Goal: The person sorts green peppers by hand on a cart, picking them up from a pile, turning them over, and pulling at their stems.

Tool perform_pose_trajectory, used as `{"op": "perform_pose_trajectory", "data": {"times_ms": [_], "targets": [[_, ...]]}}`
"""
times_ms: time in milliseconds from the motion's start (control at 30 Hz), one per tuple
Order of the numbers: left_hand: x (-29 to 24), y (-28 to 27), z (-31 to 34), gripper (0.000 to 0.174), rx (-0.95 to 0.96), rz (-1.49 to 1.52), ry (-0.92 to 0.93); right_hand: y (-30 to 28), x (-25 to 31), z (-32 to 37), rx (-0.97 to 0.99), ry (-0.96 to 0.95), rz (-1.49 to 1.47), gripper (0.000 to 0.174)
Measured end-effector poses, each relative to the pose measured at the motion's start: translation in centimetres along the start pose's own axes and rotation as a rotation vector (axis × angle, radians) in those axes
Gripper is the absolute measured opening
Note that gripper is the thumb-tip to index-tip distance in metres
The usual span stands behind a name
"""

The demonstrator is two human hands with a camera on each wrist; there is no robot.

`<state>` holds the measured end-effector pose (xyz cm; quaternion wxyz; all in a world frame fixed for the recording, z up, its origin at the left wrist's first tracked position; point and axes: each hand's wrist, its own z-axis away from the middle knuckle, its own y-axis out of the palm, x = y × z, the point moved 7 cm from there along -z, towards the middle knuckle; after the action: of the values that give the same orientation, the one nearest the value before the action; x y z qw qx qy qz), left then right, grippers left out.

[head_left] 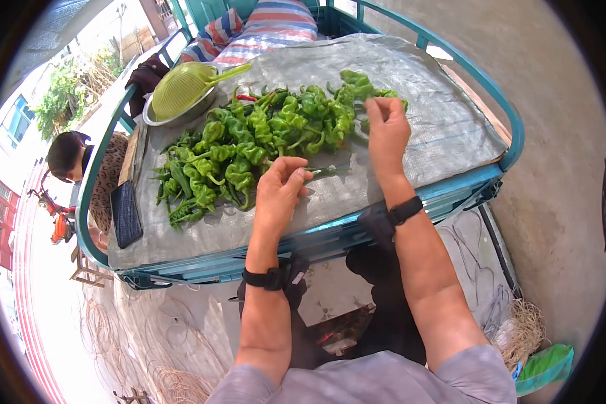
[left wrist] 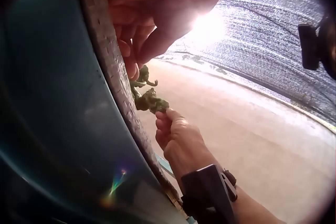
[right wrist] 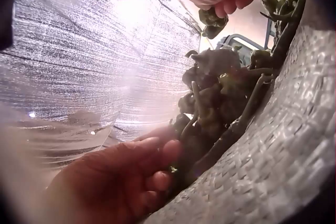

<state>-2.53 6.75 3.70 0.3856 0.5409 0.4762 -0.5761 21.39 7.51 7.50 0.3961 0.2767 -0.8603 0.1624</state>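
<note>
In the head view, a heap of wrinkled green peppers (head_left: 249, 135) lies on a grey woven sheet (head_left: 444, 135). My right hand (head_left: 389, 135) pinches a crinkled green pepper (head_left: 357, 84) at the heap's right end; the left wrist view shows this pepper (left wrist: 153, 101) at its fingertips. Along the heap's near edge, my left hand (head_left: 281, 192) has curled fingers, with thumb and forefinger at the end of a slim green pepper (head_left: 328, 171). Its palm side is hidden from the head camera. Seen from the right wrist, the left hand (right wrist: 123, 176) is beside the heap.
A yellow-green strainer (head_left: 185, 87) sits in a metal bowl (head_left: 156, 121) behind the heap. A phone (head_left: 125, 214) lies at the sheet's left edge. Blue rails (head_left: 508, 111) border the cart bed. Another person (head_left: 67, 156) is beyond its left side.
</note>
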Motion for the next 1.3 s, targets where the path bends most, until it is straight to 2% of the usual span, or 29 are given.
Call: {"op": "perform_pose_trajectory", "data": {"times_ms": [33,67,167,200,300,433,567,667,767,867,1067,1167,1300], "targets": [[0.1,0.0,0.0,0.022,0.002,0.006,-0.003,0.2,0.6,0.2,0.025,-0.044,0.074,0.014],[0.2,-0.1,0.0,0.022,0.005,0.011,-0.006,0.8,1.2,0.5,0.197,-0.046,0.245,0.014],[0.5,-0.2,-0.3,0.023,0.021,0.047,-0.010,0.2,0.5,0.1,0.117,-0.072,0.315,0.017],[0.6,-0.2,-0.3,0.024,0.025,0.064,-0.012,-0.5,-0.3,-0.5,0.118,0.007,0.355,0.020],[0.5,-0.1,-0.2,0.023,0.029,0.053,-0.020,-2.9,-0.9,-1.7,-0.073,-0.198,0.675,0.022],[1.3,-0.2,-0.6,0.023,0.038,0.060,0.002,-3.2,-3.5,-1.8,0.176,0.130,0.789,0.025],[1.5,-0.2,-0.5,0.022,0.052,0.084,-0.007,-2.9,-4.7,-2.6,0.195,0.045,0.566,0.024],[1.3,-0.2,-0.2,0.022,0.054,0.102,-0.017,-3.7,-6.5,-2.9,0.022,0.190,0.199,0.022],[1.1,-0.1,-0.1,0.021,0.063,0.089,-0.008,-4.4,-7.9,-3.6,0.019,0.286,0.368,0.019],[0.9,-0.1,0.0,0.021,0.061,0.078,0.004,-3.8,-8.8,-3.5,0.231,0.367,0.274,0.022],[1.2,0.0,0.2,0.021,0.083,0.067,0.043,-5.0,-9.0,-3.3,-0.089,0.505,-0.446,0.020],[1.0,0.1,0.2,0.020,0.080,0.054,0.047,-5.3,-7.4,-3.0,-0.101,0.446,-0.515,0.016],[1.0,0.1,0.2,0.020,0.090,0.050,0.055,-4.3,-4.5,-1.8,0.035,0.392,-0.338,0.014]]}}
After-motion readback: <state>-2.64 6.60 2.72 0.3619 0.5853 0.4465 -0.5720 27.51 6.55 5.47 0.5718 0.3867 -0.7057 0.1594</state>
